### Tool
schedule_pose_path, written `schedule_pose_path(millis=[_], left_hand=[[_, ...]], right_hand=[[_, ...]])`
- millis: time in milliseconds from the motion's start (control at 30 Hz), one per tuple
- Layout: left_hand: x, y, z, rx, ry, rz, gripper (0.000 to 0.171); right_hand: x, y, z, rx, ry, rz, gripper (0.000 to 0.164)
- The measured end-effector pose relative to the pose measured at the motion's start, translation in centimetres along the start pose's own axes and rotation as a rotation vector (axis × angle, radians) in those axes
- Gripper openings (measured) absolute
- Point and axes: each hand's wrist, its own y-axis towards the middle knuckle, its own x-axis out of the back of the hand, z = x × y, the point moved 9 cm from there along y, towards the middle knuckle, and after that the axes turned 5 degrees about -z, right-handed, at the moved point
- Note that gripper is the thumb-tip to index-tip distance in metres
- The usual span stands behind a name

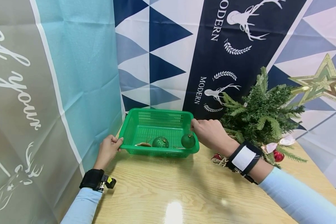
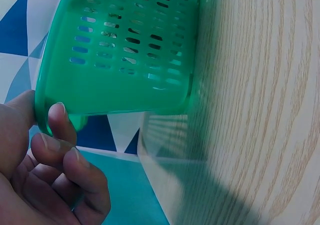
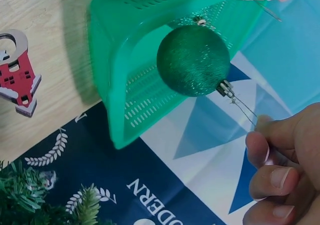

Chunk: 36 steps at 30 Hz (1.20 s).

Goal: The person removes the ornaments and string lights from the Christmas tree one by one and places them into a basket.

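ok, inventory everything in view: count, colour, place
table: 1, light wood, below
basket: 1, green, on table
glitter bauble: 1, green, inside basket
hanging bauble: 1, green, basket's right end
flat ornament: 1, colour unclear, inside basket
Christmas tree: 1, green, table's right
star: 1, gold, right of tree
bow: 1, pale pink, on tree
red bauble: 1, red, on tree
house ornament: 1, red-white, near tree
printed backdrop: count unclear, multicoloured, behind and left
sleeves: 2, light blue, forearms
wristbands: 2, black, sleeve ends
left hand: 1, bare, gripping basket's left rim
right hand: 1, bare, pinching hanging bauble's cord
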Motion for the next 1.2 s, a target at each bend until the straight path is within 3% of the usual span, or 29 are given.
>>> schedule_pose_path(millis=[400,700,1200], left_hand=[[-0.1,0.1,-0.1,-0.004,-0.018,0.007,0.03],[-0.1,0.0,0.1,0.0,-0.019,0.005,0.03],[-0.2,0.1,0.3,-0.006,-0.031,0.008,0.031]], right_hand=[[-0.9,0.3,0.4,0.023,-0.014,-0.026,0.027],[-2.5,0.7,1.2,0.057,-0.033,0.001,0.032],[-3.4,0.9,2.7,0.112,-0.038,-0.049,0.038]])
